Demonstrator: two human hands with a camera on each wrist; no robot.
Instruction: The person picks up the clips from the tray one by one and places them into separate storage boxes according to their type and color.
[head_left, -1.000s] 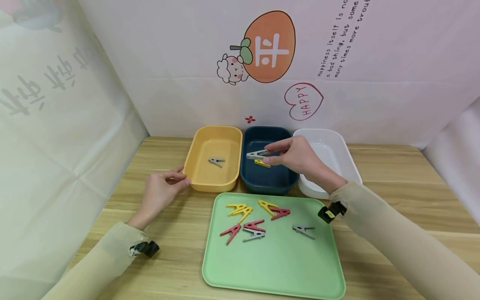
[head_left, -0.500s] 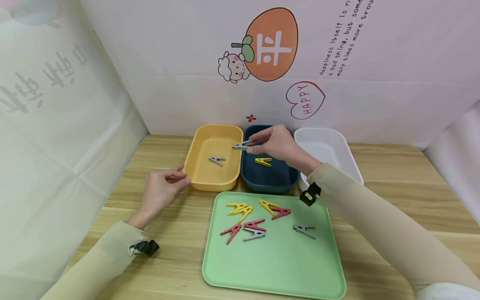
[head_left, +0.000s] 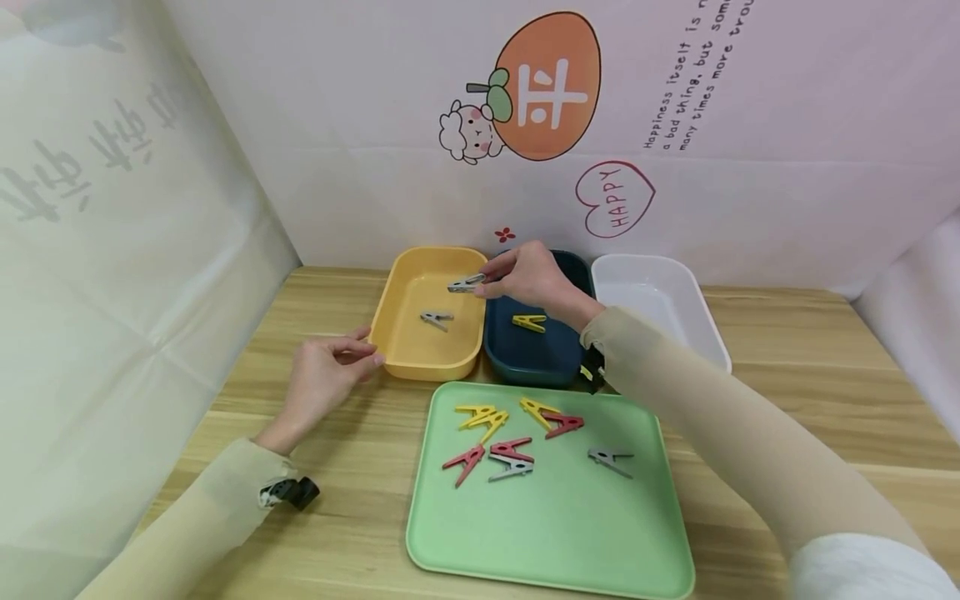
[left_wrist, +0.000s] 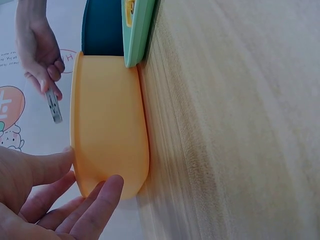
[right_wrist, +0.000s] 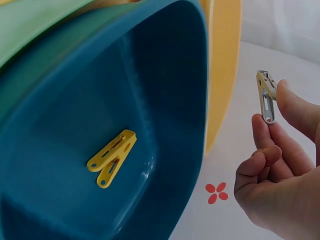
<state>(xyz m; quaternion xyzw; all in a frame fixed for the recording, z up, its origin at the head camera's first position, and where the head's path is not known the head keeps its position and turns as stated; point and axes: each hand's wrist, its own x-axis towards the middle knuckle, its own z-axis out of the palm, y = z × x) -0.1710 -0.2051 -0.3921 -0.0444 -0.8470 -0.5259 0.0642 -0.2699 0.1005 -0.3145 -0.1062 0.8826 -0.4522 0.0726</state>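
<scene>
In the head view my right hand (head_left: pixel 531 277) pinches a grey clothespin (head_left: pixel 466 284) between thumb and fingertips. The clothespin hangs above the yellow bin (head_left: pixel 431 372), near its right side. A second grey clothespin (head_left: pixel 436 318) lies on that bin's floor. At the bin's left front corner is my left hand (head_left: pixel 327 379); in the left wrist view its fingers (left_wrist: pixel 102 207) are extended and touch the bin's rim and outer wall. The dark blue bin (right_wrist: pixel 165 100) holds one yellow clothespin (right_wrist: pixel 112 157), seen below and beside my right hand.
A white bin (head_left: pixel 716 325) stands right of the blue one. In front, a green tray (head_left: pixel 555 533) bears yellow clothespins (head_left: pixel 491 425), red clothespins (head_left: pixel 465 464) and grey clothespins (head_left: pixel 611 461). A printed cloth (head_left: pixel 360 183) rises behind the bins on the wooden table (head_left: pixel 322 517).
My right hand has carried the grey clothespin leftward from over the blue bin to over the yellow bin. My left hand has stayed at the yellow bin's corner.
</scene>
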